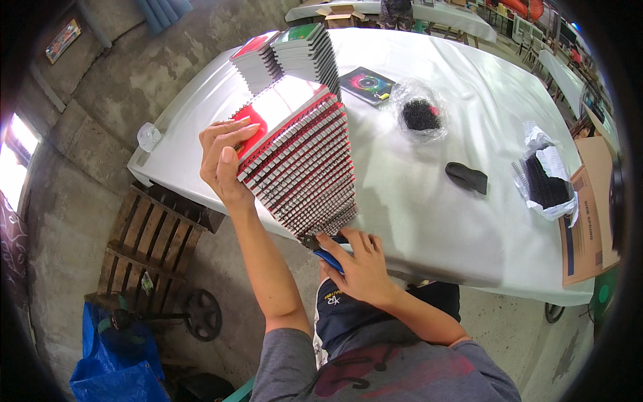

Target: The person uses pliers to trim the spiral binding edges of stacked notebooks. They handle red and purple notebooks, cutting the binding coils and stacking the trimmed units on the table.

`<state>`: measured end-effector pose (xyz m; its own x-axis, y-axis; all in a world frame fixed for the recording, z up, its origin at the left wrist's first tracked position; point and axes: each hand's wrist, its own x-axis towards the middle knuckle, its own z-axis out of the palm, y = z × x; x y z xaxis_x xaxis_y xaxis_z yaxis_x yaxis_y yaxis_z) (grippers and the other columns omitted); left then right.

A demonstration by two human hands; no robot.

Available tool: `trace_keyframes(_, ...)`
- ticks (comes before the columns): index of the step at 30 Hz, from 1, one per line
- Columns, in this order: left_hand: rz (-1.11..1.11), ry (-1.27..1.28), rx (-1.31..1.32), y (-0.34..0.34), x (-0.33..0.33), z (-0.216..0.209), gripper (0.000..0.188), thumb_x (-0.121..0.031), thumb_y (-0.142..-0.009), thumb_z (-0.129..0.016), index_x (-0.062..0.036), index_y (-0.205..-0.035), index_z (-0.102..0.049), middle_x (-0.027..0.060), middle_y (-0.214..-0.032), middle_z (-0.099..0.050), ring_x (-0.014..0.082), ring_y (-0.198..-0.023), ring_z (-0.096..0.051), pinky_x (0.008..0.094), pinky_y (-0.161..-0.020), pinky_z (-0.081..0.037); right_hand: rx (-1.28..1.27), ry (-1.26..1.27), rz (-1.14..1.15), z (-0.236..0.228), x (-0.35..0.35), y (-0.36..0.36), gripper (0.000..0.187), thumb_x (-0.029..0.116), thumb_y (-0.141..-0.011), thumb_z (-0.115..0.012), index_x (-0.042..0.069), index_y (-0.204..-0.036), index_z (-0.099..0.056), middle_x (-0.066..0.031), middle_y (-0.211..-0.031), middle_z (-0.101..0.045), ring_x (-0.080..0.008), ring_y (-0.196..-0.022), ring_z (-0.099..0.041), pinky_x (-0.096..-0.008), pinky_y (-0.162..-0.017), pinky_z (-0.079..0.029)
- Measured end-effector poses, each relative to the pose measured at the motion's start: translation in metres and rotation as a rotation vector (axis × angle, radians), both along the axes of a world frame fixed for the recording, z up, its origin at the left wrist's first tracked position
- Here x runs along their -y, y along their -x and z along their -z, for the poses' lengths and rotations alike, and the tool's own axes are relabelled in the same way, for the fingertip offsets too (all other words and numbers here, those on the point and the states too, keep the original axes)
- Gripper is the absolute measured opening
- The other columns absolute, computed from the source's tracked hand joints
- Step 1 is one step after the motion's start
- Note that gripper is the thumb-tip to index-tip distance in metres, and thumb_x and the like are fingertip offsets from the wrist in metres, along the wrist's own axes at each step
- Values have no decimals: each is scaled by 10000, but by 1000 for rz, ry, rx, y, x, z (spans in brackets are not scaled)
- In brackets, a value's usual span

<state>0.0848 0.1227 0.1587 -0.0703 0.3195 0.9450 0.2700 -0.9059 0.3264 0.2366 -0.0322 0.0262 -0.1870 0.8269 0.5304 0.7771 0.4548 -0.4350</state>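
Note:
A tall stack of spiral-bound notebooks (pixel 305 167) with red covers stands at the table's near edge, its coiled spines facing me. My left hand (pixel 226 164) grips the stack's upper left corner, fingers over the shiny top cover and thumb against the spine side. Low on the stack, my right hand (pixel 365 271) is closed around pliers with blue handles (pixel 329 260). The pliers' dark jaws are at the coil ends of the lower notebooks; whether they pinch a wire is too small to tell.
Behind stand more notebook stacks, one red-topped (pixel 254 57) and one green-topped (pixel 301 47). On the white-covered table (pixel 402 214) lie a dark notebook (pixel 367 85), bagged black coils (pixel 422 115), a black cloth-like piece (pixel 467 178) and wrapped coils (pixel 546 181). A cardboard box (pixel 589 214) stands right.

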Motion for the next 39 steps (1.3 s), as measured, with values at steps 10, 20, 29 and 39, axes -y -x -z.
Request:
trace_keyframes(10, -3, 1, 3, 0, 2, -1, 496, -414, -863, -424, -7, -813, -705, 114, -855, -650, 239, -939, -505, 390, -901, -373, -265, 189, -71, 6, 3, -1, 500, 362, -834, -590, 187, -1289, -479, -166, -1124, -467, -313, -991, -499, -482, -866, -368)
trace_keyframes(20, -2, 4, 15, -1, 1, 0, 501, -415, -861, -419, -7, -807, -704, 118, -847, -654, 244, -933, -514, 398, -918, -366, -26, 3, -4, 11, 0, 2, 525, 356, -832, -586, 212, -1320, -455, -145, -1117, -451, -286, -1021, -471, -502, -869, -347)
trace_keyframes(29, -48, -5, -46, 0, 3, -1, 512, -371, -889, -345, 11, -832, -681, 140, -877, -644, 248, -937, -529, 414, -935, -365, -972, 784, -442, 15, -4, 6, 439, 270, -868, -576, 92, -1259, -483, -176, -967, -520, -323, -862, -542, -369, -763, -445)
trace_keyframes(39, -2, 13, 24, -3, 2, -1, 496, -399, -843, -416, 9, -816, -696, 140, -858, -650, 241, -934, -512, 402, -926, -355, -40, 30, 3, 19, 3, 3, 502, 342, -840, -577, 197, -1305, -456, -170, -1124, -461, -303, -1003, -493, -515, -841, -364)
